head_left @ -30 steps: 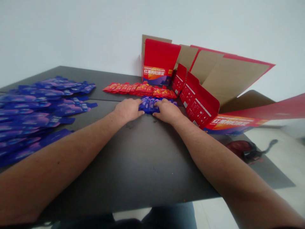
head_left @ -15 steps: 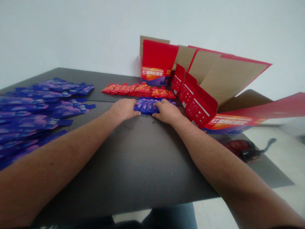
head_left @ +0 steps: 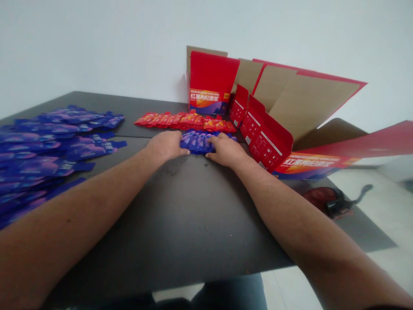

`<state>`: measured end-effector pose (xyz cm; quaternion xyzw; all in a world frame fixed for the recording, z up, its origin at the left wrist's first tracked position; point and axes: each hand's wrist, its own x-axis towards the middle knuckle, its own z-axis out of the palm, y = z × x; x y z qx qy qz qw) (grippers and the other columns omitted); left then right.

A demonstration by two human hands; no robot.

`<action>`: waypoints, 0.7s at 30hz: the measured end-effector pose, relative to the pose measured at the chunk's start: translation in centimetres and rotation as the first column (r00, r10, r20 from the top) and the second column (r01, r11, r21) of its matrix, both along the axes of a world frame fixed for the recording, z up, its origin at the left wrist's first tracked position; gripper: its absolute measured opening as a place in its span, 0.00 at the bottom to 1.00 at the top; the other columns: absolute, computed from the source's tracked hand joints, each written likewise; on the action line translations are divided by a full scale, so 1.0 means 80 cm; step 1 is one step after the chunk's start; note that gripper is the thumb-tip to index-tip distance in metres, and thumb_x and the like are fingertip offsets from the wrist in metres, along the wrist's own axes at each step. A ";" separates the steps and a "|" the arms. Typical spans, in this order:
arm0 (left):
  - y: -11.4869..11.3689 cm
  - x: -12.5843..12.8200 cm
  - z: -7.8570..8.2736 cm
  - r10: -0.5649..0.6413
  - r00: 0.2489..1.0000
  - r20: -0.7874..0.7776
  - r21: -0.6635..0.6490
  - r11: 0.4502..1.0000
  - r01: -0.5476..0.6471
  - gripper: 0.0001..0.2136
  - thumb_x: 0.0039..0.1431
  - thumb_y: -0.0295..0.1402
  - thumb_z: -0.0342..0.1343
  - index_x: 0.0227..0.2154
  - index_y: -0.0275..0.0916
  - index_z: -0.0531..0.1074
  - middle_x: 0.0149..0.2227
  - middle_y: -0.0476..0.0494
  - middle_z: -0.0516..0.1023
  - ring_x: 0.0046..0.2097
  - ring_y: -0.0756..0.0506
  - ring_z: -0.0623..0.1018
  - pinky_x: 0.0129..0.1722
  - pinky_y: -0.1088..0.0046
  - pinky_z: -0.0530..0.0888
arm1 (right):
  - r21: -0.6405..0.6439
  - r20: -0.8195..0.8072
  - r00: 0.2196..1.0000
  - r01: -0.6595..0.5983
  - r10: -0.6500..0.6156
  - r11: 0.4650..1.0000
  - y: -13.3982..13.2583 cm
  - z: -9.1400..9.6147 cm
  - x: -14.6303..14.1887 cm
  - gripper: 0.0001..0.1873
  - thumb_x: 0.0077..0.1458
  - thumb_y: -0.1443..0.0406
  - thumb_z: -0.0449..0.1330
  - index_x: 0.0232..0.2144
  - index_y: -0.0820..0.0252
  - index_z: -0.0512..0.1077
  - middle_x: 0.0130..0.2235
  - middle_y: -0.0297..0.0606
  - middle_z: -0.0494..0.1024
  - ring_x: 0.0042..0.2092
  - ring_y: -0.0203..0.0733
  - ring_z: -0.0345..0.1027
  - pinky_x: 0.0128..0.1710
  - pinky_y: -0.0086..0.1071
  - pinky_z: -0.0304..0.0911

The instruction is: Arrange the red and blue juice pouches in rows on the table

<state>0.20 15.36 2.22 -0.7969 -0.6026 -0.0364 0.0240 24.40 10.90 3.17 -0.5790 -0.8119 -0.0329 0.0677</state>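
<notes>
A row of overlapping purple sachets [head_left: 196,142] lies on the dark table, between my two hands. My left hand [head_left: 166,145] closes on the row's left end, thumb at the near edge. From the right, my right hand [head_left: 226,150] grips the same sachets, its fingers on top and its thumb at the near side. A few purple sachets show beyond my right fingers. Directly behind them runs a row of red sachets [head_left: 183,121], touched by neither hand.
A big heap of purple sachets [head_left: 51,146] covers the table's left side. Open red boxes [head_left: 211,82] stand at the back and right, with a large open carton [head_left: 309,165] jutting past the table's right edge. Near it lies a black-handled object [head_left: 337,206], perhaps a tape dispenser.
Both hands keep their hold on the purple sachets, with hardly any movement. The whole view has shifted very slightly.
</notes>
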 end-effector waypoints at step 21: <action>0.001 -0.012 0.001 -0.067 0.996 0.054 -0.010 0.998 0.068 0.33 0.58 0.47 0.69 0.65 0.39 0.77 0.60 0.33 0.84 0.61 0.32 0.82 0.59 0.62 0.76 | 0.042 -0.113 0.993 -0.021 0.026 0.999 0.000 0.013 0.018 0.36 0.61 0.52 0.71 0.67 0.60 0.74 0.61 0.54 0.76 0.57 0.58 0.77 0.59 0.47 0.72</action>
